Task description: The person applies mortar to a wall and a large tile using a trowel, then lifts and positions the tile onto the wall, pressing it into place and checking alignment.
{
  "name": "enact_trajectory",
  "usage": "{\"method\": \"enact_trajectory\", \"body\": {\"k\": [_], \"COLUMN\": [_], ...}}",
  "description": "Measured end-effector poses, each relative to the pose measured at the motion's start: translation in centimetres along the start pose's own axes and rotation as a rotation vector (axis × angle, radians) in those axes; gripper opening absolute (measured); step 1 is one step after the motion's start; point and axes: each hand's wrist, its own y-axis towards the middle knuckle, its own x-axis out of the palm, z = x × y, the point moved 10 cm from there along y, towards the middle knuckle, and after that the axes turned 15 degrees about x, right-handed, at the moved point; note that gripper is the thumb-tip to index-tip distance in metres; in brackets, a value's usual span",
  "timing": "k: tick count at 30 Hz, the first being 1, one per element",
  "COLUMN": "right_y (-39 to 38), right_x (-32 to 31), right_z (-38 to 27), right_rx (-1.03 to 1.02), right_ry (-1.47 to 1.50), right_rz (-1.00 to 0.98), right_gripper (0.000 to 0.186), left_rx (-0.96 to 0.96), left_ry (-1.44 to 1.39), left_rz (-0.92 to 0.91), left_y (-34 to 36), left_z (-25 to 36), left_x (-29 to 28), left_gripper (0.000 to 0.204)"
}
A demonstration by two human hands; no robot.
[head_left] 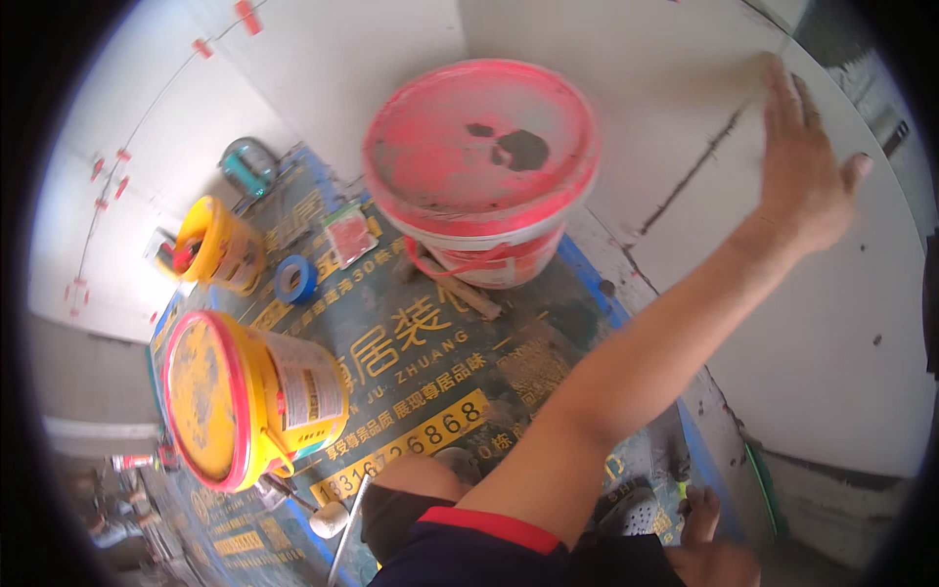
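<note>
Left hand (804, 174) wide, thumb stuck out, I lay it against the white wall panel (827, 342) beside a dark seam (692, 172), to the right of a red-lidded bucket (445, 147).

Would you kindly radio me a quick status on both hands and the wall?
Left hand open, flat against pale wall. Right hand low, grip unclear. Dark streak marks wall. Red-lidded bucket nearby, apart from both hands.

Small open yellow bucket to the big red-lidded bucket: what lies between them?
In the head view, a roll of blue tape and a reddish packet lie on the floor covering, the packet nearer the red-lidded bucket.
</note>
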Motion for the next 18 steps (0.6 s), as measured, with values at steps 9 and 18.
{"method": "enact_trajectory", "body": {"k": [9,18], "right_y": [0.2,1.6], "right_x": [1.0,-3.1], "right_z": [-1.2,3.5], "right_rx": [-0.096,-0.178], "right_ry": [-0.414,-0.821], "right_rz": [0.219,0.371], "right_gripper": [0.021,0.053], "left_rx": [0.322,0.232], "left_ry": [0.678,0.677], "left_rz": [-0.338,-0.481], "left_y": [-4.5,-5.8], "left_z": [-2.0,-4.5], "left_x": [1.2,2.4], "left_gripper": [0.061,0.070]}}
